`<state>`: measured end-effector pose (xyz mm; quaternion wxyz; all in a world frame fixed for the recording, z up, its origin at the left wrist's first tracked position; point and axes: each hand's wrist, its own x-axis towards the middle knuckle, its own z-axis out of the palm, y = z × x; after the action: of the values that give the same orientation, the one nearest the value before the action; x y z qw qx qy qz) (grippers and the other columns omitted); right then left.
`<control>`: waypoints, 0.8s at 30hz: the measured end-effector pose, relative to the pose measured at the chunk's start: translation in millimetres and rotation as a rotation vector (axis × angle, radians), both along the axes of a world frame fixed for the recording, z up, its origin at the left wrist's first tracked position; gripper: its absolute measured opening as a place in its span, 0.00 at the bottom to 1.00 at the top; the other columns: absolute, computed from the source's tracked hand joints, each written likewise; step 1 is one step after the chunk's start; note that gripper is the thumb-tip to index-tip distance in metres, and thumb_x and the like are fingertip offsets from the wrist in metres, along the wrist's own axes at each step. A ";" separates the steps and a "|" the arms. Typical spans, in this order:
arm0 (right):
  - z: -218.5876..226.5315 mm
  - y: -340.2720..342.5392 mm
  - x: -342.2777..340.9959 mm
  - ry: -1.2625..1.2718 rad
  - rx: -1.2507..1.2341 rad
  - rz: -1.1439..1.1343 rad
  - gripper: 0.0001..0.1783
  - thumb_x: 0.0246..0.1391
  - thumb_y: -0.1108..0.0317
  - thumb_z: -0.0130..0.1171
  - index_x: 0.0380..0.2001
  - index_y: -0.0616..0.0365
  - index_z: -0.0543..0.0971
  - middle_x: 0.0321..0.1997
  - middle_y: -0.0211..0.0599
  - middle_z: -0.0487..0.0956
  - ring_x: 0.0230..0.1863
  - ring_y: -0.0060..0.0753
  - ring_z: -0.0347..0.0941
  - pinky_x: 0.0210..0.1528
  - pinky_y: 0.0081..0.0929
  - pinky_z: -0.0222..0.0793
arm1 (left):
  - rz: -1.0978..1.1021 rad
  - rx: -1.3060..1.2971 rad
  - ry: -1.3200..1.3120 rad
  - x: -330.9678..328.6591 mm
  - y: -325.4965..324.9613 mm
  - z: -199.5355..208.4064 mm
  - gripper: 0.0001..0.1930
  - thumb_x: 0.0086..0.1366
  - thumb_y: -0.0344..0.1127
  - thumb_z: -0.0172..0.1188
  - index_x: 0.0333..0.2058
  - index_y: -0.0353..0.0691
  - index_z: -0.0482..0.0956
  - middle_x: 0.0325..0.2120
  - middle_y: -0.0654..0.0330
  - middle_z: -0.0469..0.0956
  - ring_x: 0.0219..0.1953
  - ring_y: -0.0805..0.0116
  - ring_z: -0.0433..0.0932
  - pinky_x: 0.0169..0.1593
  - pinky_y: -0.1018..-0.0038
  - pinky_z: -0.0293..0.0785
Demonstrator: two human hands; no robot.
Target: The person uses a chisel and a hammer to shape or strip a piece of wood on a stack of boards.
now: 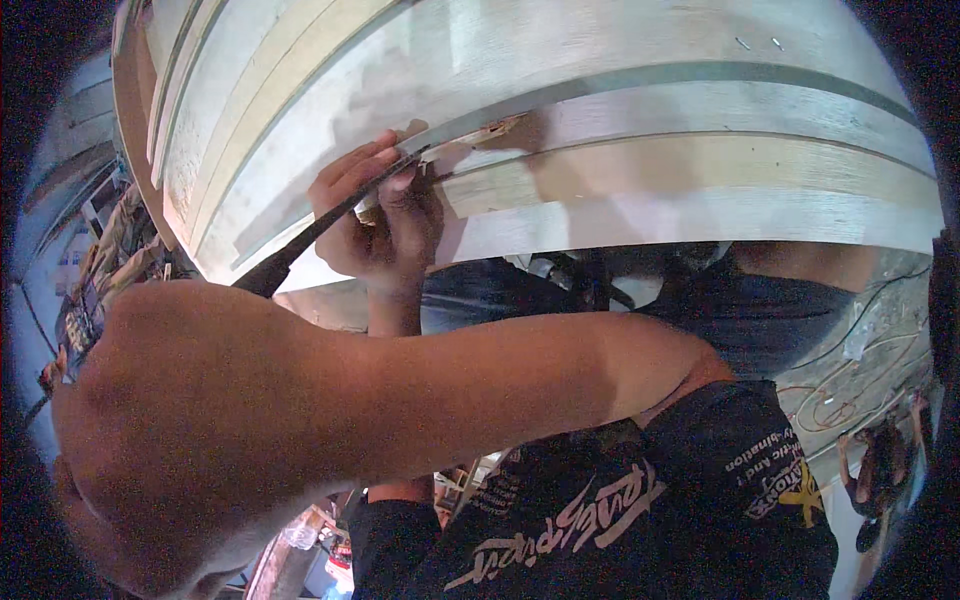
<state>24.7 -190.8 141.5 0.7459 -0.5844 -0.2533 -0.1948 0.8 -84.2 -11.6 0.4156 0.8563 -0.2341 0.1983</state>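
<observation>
My right arm reaches across the view, and its closed right hand (150, 410) is large and near at the left. The fingers are mostly hidden behind the hand. From it a long, dark, tapering tool (335, 212) runs up toward the wood; its kind is unclear. My left hand (385, 225) is beneath the right arm at the work's edge, fingers and thumb curled around the tool's thin end. A small whitish thing (370, 214) shows among those fingers. Just right of the tip, a splintered, rough patch (500, 130) marks a pale wooden strip.
The pale wooden panel (640, 35) carries several long strips and a dark groove (700, 72). Two small metal pins (777, 44) lie on it at the upper right. Cables (830, 405) are on the floor at right, near another person (885, 470). Clutter (120, 250) stands at left.
</observation>
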 end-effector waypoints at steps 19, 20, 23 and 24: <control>2.4 1.6 -1.7 0.011 0.015 -0.164 0.25 0.38 0.42 0.66 0.33 0.49 0.82 0.28 0.40 0.82 0.31 0.48 0.81 0.33 0.46 0.76 | -0.013 0.017 0.033 -5.6 0.8 2.8 0.10 0.65 0.35 0.62 0.35 0.32 0.75 0.33 0.50 0.81 0.33 0.62 0.83 0.40 0.73 0.79; 7.8 2.1 2.2 0.007 -0.007 -0.186 0.25 0.38 0.42 0.66 0.33 0.49 0.82 0.28 0.40 0.82 0.31 0.48 0.81 0.33 0.46 0.76 | -0.017 -0.004 0.061 -2.1 2.2 0.9 0.12 0.66 0.37 0.61 0.36 0.32 0.76 0.32 0.50 0.81 0.32 0.63 0.82 0.38 0.72 0.79; 42.0 3.2 13.3 -0.030 0.007 -0.284 0.25 0.38 0.43 0.66 0.35 0.49 0.82 0.28 0.40 0.82 0.31 0.47 0.81 0.32 0.46 0.76 | 0.079 0.103 0.411 -5.3 16.2 40.7 0.11 0.64 0.37 0.62 0.40 0.36 0.77 0.33 0.56 0.80 0.28 0.68 0.77 0.32 0.72 0.76; -3.7 18.0 4.8 0.041 -0.115 -0.284 0.25 0.38 0.43 0.66 0.35 0.49 0.82 0.28 0.40 0.82 0.31 0.47 0.81 0.32 0.46 0.76 | 0.130 0.192 0.619 -30.7 20.3 -1.8 0.11 0.62 0.36 0.64 0.40 0.38 0.77 0.33 0.60 0.79 0.27 0.69 0.75 0.32 0.73 0.75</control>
<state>29.5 -172.8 137.9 0.6811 -0.6600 -0.1634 -0.2715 -29.9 -63.9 -13.4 0.3706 0.9244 -0.0593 -0.0681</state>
